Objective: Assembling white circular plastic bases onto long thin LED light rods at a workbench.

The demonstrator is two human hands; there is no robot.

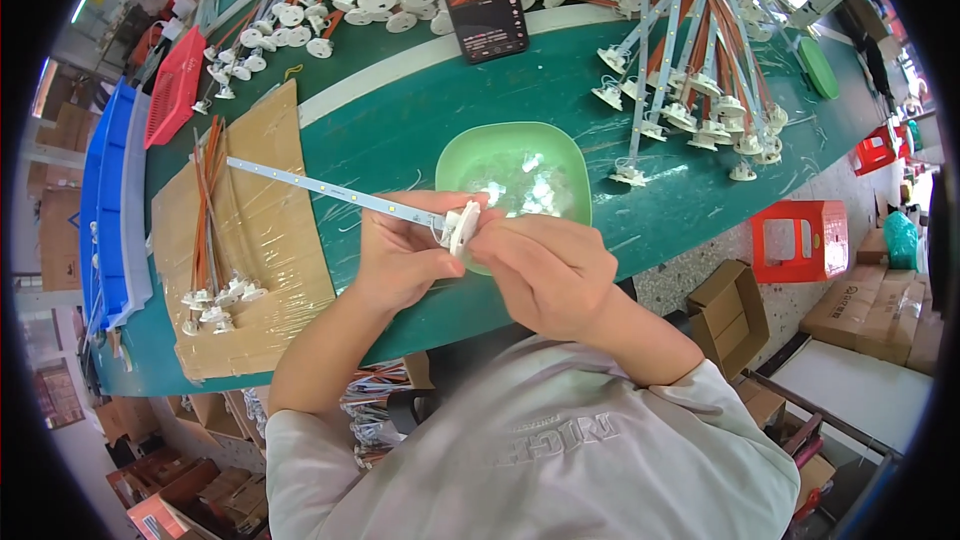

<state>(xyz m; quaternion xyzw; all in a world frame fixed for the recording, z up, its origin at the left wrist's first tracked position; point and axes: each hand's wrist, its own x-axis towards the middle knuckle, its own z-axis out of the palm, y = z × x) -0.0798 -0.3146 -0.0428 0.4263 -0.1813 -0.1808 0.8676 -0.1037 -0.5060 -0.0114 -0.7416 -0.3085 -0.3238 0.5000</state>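
Observation:
My left hand [392,258] is closed on an LED strip light, a narrow pale bar [325,188] with small yellow chips, at its white round base [464,228]. The bar points away to the upper left, and the disc stands on edge between my hands. My right hand [552,275] has its fingers pinched together against the disc's right face; whatever is between them is hidden. Just beyond both hands sits a light green bowl [515,137] holding small clear, shiny pieces, its near edge partly covered by my hands.
Cardboard [255,230] at left carries several strip lights [210,200]. Blue [115,200] and red [176,90] trays stand beyond it. A phone [480,5] leans at the back among many white discs [378,0]. More strip lights [690,50] pile up at right. A red stool [800,240] stands on the floor.

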